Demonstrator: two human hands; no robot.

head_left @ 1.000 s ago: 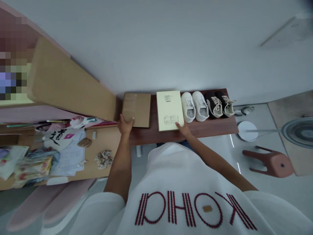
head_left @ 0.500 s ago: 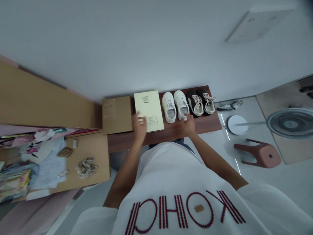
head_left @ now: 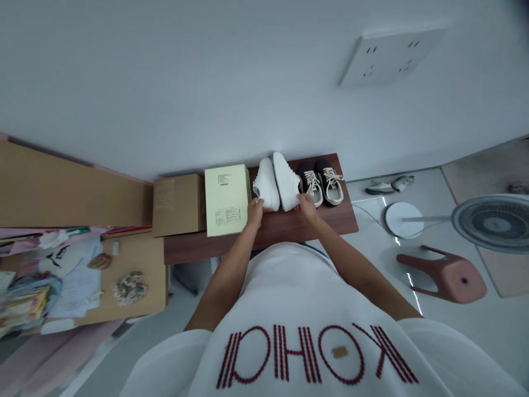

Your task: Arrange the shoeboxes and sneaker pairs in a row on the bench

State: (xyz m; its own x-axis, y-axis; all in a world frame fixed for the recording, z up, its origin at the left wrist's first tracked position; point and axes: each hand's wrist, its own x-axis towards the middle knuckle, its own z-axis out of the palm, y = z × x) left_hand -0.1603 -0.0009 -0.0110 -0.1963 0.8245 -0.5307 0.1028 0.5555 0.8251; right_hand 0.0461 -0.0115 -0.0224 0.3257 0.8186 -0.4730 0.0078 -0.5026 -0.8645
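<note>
Two white sneakers are side by side above the dark wooden bench, tipped so that their inner sides face up. My left hand grips the left white sneaker at its heel end. The right white sneaker has its heel end in my right hand. Their toes point toward the wall. Just right of them stand a black sneaker and its mate, both with cream laces. A pale yellow box lies close by on the left.
A brown cardboard box stands at the bench's left end, near a cluttered cardboard-topped table. The wall rises behind, with a socket panel. To the right are a floor fan, a pink stool and more shoes.
My left hand has come right from the yellow box to the left white sneaker. Both white sneakers, upright before, are now gripped, tipped and drawn together. The view has shifted right.
</note>
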